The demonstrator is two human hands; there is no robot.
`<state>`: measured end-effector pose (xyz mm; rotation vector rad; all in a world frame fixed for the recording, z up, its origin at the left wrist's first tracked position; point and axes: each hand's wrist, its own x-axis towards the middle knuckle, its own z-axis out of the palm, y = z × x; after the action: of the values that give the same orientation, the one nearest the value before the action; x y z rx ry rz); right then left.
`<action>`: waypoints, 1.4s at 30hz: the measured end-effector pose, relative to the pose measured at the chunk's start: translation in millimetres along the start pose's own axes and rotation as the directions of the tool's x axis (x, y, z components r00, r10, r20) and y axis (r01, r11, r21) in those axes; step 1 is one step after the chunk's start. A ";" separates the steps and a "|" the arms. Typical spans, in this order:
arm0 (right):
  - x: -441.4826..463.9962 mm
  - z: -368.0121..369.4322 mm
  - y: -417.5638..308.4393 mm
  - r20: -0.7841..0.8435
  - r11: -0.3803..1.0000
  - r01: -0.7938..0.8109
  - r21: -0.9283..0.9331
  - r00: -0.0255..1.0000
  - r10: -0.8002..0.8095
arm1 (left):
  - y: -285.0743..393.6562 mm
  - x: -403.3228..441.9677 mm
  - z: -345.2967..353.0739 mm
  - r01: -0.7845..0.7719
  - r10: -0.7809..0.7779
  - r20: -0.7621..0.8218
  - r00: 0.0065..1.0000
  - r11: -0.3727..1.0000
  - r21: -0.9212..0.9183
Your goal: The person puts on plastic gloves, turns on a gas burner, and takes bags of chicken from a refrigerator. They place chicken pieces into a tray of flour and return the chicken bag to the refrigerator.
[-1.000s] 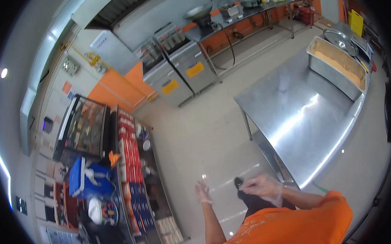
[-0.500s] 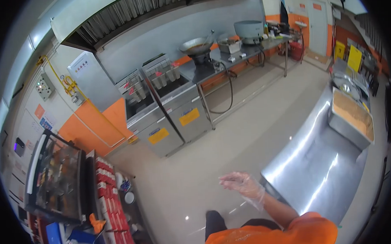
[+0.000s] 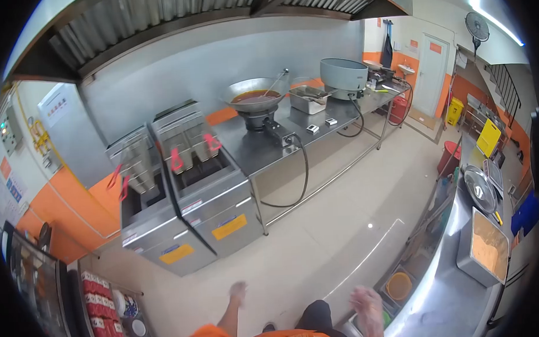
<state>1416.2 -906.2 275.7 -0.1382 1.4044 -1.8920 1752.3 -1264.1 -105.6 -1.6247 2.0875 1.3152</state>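
Observation:
My left hand [image 3: 239, 292] hangs low over the floor in front of the fryers, blurred, its fingers not clear. No object shows in it. At the lower right, my right hand [image 3: 367, 307] is in a clear plastic glove, fingers loosely spread and somewhat blurred, with nothing seen in it. It is nearest to the steel worktable [image 3: 428, 305] and the shelf below, where a round orange-yellow container [image 3: 399, 286] sits. On that worktable stands a deep steel pan [image 3: 465, 251] of orange-tan crumbly powder [image 3: 488, 254]. A large round metal lid or bowl [image 3: 480, 188] lies behind it.
Two deep fryers [image 3: 223, 197] with red-handled baskets stand ahead left. A steel counter [image 3: 221, 134] holds a wok [image 3: 255, 89] of brown liquid, a steel tray [image 3: 309, 102] and a big grey cooker [image 3: 344, 77]. Red boxes [image 3: 102, 311] fill a shelf at lower left.
The view has swung right and moved nearer the fryers and counter. My left hand has come into view. My right hand is now lower, beside the worktable.

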 end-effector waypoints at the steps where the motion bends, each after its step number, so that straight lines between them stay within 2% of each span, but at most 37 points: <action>1: 20.2 -18.1 -1.8 -0.125 0.999 -0.004 0.040 0.992 0.009 | 81.6 22.7 -29.6 0.104 -0.067 0.085 0.994 0.822 -0.560; 3: 55.5 -48.4 -3.0 -0.273 0.988 0.139 0.061 0.955 -0.118 | 163.3 138.4 -55.9 -0.026 0.104 0.090 0.991 0.785 -0.618; 4: 68.2 -55.4 -8.3 -0.373 0.991 0.100 0.090 0.926 -0.060 | 202.6 174.9 -64.5 -0.036 0.117 0.092 0.989 0.788 -0.614; 5: 80.1 -62.7 -19.7 -0.472 0.992 0.056 0.112 0.882 0.004 | 238.3 205.9 -60.4 -0.220 0.270 -0.013 0.963 0.753 -0.621; 7: 122.8 -62.9 -38.2 -0.482 0.997 0.065 -0.052 0.873 -0.082 | 306.1 253.4 -43.8 -0.540 0.522 -0.223 0.823 0.599 -0.591; 8: 163.2 -74.3 -46.0 -0.524 1.000 -0.026 0.008 0.851 0.026 | 353.3 275.9 -47.3 -0.607 0.565 -0.277 0.777 0.555 -0.569; 9: 241.1 -84.5 -69.3 -0.524 0.999 -0.054 0.005 0.850 0.049 | 401.6 298.5 -51.2 -0.669 0.604 -0.330 0.726 0.508 -0.543; 10: 304.8 -97.7 -80.0 -0.382 0.997 0.076 0.030 0.922 -0.059 | 454.4 280.9 -52.9 -0.481 0.341 -0.378 0.861 0.300 -0.824; 11: 348.7 -96.8 -94.8 -0.236 0.979 0.190 0.080 0.957 -0.167 | 497.4 271.0 -60.5 -0.296 0.062 -0.297 0.953 -0.020 -0.955; 12: 380.8 -71.8 -126.9 -0.202 0.976 0.213 0.045 0.959 -0.200 | 520.5 283.8 -68.4 -0.295 0.037 -0.296 0.955 -0.008 -0.955; 13: 416.3 -37.8 -167.1 -0.168 0.972 0.235 0.012 0.959 -0.230 | 536.3 297.9 -74.0 -0.329 -0.013 -0.329 0.944 -0.054 -0.943; 14: 446.1 4.3 -204.1 -0.243 0.976 0.219 0.011 0.947 -0.210 | 548.1 311.2 -81.7 -0.364 -0.065 -0.359 0.931 -0.096 -0.927; 15: 479.7 37.9 -234.2 -0.312 0.978 0.210 0.006 0.929 -0.198 | 566.4 320.0 -98.7 -0.364 -0.085 -0.357 0.930 -0.086 -0.927; 17: 561.5 52.9 -256.4 -0.152 0.966 0.245 -0.083 0.955 -0.255 | 604.6 330.3 -133.0 -0.503 -0.194 -0.481 0.855 -0.082 -0.861; 18: 600.2 62.7 -270.0 -0.144 0.970 0.230 -0.081 0.960 -0.240 | 611.3 344.8 -140.0 -0.507 -0.209 -0.484 0.850 -0.074 -0.859; 20: 676.9 82.8 -291.9 0.188 0.969 0.175 -0.177 0.972 -0.141 | 624.1 377.4 -151.5 -0.588 -0.263 -0.568 0.780 0.003 -0.809; 21: 713.3 91.9 -297.4 0.193 0.972 0.153 -0.177 0.974 -0.118 | 633.7 391.4 -152.3 -0.587 -0.281 -0.567 0.774 0.016 -0.809; 23: 775.8 110.8 -294.3 0.246 0.994 0.035 -0.099 0.969 -0.009 | 643.3 406.4 -151.7 -0.625 -0.481 -0.539 0.691 -0.023 -0.780; 24: 808.2 116.6 -289.7 0.264 0.997 0.009 -0.076 0.965 0.011 | 621.9 433.5 -142.5 -0.666 -0.484 -0.530 0.696 -0.161 -0.728; 25: 837.1 122.5 -292.1 0.261 0.993 -0.094 -0.066 0.959 0.108 | 634.9 436.1 -145.1 -0.659 -0.499 -0.517 0.696 -0.157 -0.736; 27: 884.1 134.0 -303.4 0.318 0.969 -0.236 -0.076 0.915 0.248 | 677.6 427.5 -160.6 -0.682 -0.606 -0.483 0.632 -0.138 -0.718; 28: 902.5 143.0 -315.4 0.303 0.934 -0.336 -0.124 0.883 0.358 | 679.3 443.5 -160.0 -0.681 -0.620 -0.481 0.619 -0.119 -0.723; 29: 926.4 145.2 -324.5 0.306 0.921 -0.372 -0.119 0.868 0.390 | 670.9 454.7 -157.3 -0.661 -0.629 -0.485 0.608 -0.061 -0.748; 31: 980.0 150.0 -333.3 0.449 0.898 -0.365 -0.245 0.778 0.439 | 649.6 451.1 -155.6 -0.641 -0.658 -0.508 0.556 0.049 -0.766; 33: 1038.6 156.2 -338.3 0.547 0.881 -0.429 -0.198 0.698 0.463 | 653.3 457.8 -153.8 -0.664 -0.651 -0.512 0.561 0.016 -0.748; 34: 1062.3 163.8 -351.3 0.497 0.851 -0.435 -0.294 0.691 0.525 | 687.2 454.2 -171.4 -0.621 -0.800 -0.373 0.471 0.000 -0.784; 35: 1089.5 169.4 -357.6 0.443 0.811 -0.436 -0.390 0.683 0.581 | 687.8 457.0 -177.1 -0.636 -0.821 -0.382 0.425 0.030 -0.771; 36: 1121.5 169.2 -355.3 0.499 0.819 -0.365 -0.443 0.658 0.564 | 685.0 454.7 -174.4 -0.672 -0.804 -0.428 0.412 0.050 -0.739; 37: 1150.0 172.3 -356.2 0.517 0.798 -0.386 -0.462 0.614 0.596 | 685.4 448.6 -168.3 -0.704 -0.790 -0.469 0.395 0.068 -0.707; 38: 1177.7 175.3 -358.9 0.539 0.776 -0.300 -0.554 0.581 0.609 | 684.8 443.5 -159.9 -0.733 -0.777 -0.504 0.376 0.083 -0.675; 39: 1208.4 179.8 -359.0 0.565 0.752 -0.194 -0.629 0.550 0.615 | 685.7 445.6 -160.5 -0.735 -0.811 -0.467 0.352 0.069 -0.675; 41: 1250.6 173.4 -342.4 0.547 0.712 -0.289 -0.640 0.479 0.687 | 626.9 441.5 -138.7 -0.722 -0.832 -0.433 0.346 0.058 -0.689; 42: 1266.4 167.0 -335.9 0.559 0.693 -0.231 -0.683 0.444 0.700 | 662.0 428.4 -153.3 -0.694 -0.811 -0.451 0.374 0.078 -0.716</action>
<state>438.2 -1790.7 199.4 -0.6845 1.0681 -0.6963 1077.5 -1665.0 65.5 -3.9623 0.3611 2.4328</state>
